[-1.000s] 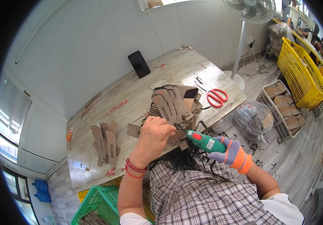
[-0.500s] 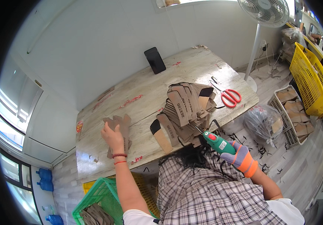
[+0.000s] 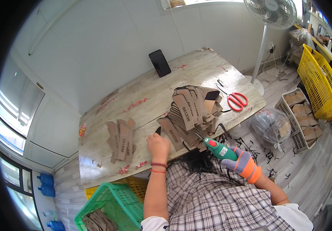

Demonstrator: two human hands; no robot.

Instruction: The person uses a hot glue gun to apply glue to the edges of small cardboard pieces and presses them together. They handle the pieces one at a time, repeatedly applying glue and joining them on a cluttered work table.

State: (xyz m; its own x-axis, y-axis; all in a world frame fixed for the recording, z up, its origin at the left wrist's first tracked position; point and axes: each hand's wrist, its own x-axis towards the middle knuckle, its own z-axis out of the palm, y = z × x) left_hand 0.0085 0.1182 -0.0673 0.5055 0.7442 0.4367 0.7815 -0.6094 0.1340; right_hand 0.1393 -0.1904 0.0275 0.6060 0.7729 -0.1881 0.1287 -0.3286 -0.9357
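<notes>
My bare left hand (image 3: 158, 148), fingers curled, is on a tan strip at the table's front edge. Only the strip's black tip (image 3: 158, 130) shows past my fingers. In my gloved right hand (image 3: 243, 164) is a green handheld power tool (image 3: 220, 149) with a red switch. Its thin metal tip points at the lower edge of a fanned pile of brown printed strips (image 3: 189, 109). One brown strip (image 3: 169, 133) lies at the pile's left side, close to my left hand. Farther left on the table rests a smaller stack of brown strips (image 3: 125, 140).
Red-handled scissors (image 3: 237, 101) lie right of the pile. A black phone-like device (image 3: 159, 62) leans at the wall. Below the table stands a green basket (image 3: 114, 192) with brown strips inside. Black scraps, a stuffed plastic bag (image 3: 270, 128) and crates (image 3: 322, 84) are at right, near a fan (image 3: 272, 11).
My left hand has left the smaller stack and moved right onto the black-tipped tan strip. The power tool has shifted slightly left and down.
</notes>
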